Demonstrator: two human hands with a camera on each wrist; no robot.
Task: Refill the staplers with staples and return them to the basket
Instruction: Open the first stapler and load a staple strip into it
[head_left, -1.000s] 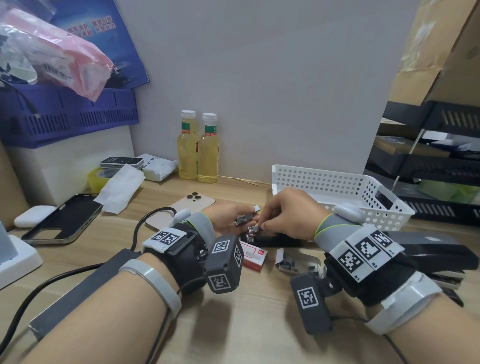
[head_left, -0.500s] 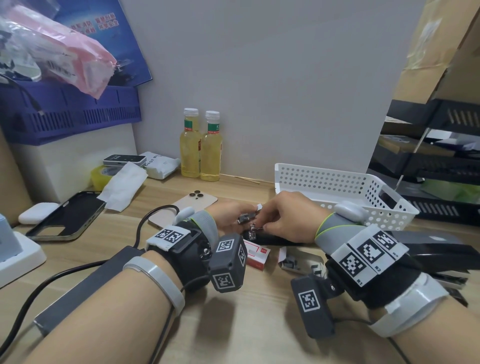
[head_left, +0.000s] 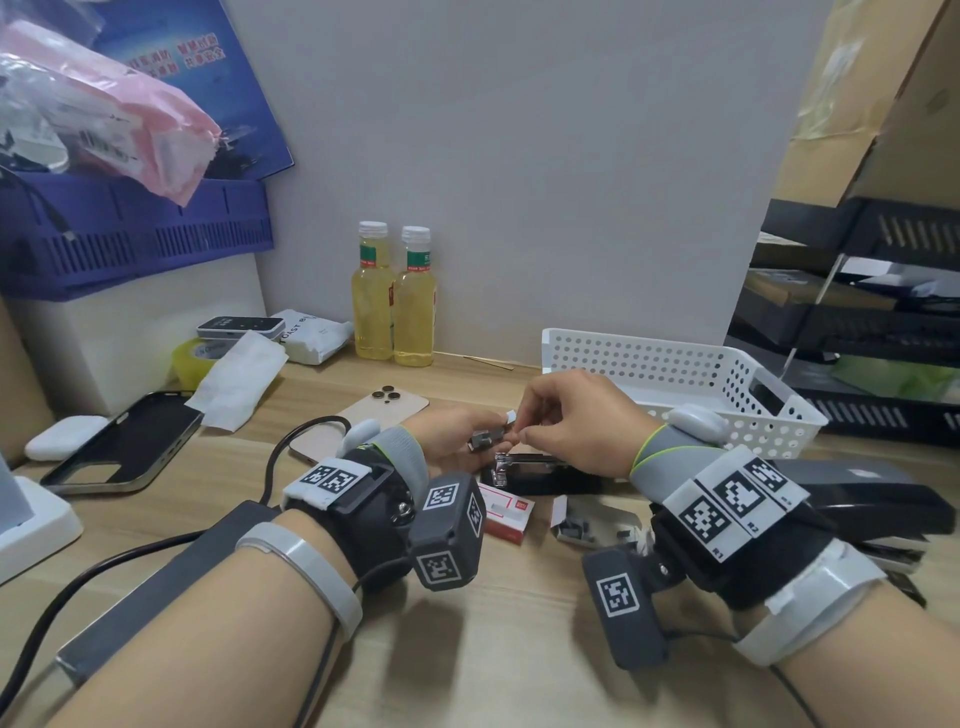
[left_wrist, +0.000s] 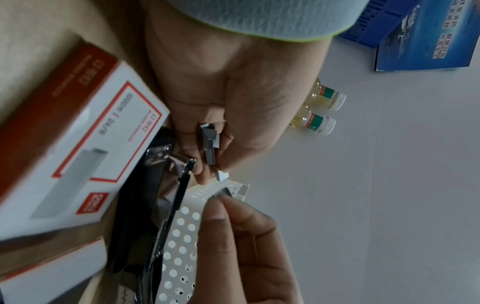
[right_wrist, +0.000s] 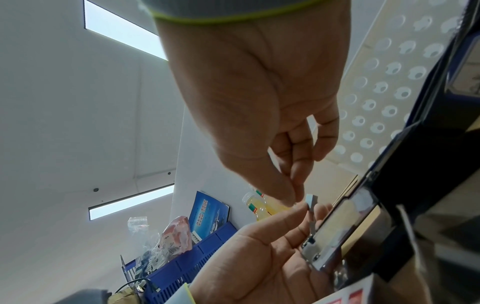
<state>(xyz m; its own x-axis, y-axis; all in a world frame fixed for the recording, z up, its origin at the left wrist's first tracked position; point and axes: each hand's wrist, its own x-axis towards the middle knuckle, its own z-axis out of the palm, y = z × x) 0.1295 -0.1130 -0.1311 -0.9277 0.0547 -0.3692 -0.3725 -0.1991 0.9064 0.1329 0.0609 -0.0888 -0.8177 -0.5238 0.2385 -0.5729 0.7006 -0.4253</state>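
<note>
Grey staple strip (left_wrist: 209, 144) pinched in left hand (head_left: 452, 441), white paper at ends.

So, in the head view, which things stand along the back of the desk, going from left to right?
Yellow tape roll → white packet → two yellow bottles → white basket → black trays.

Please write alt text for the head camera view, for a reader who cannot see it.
Above a wooden desk, the left hand holds a strip of staples while the right hand pinches its end, over an open black stapler. A white perforated basket stands behind, and a red-and-white staple box lies in front.
</note>
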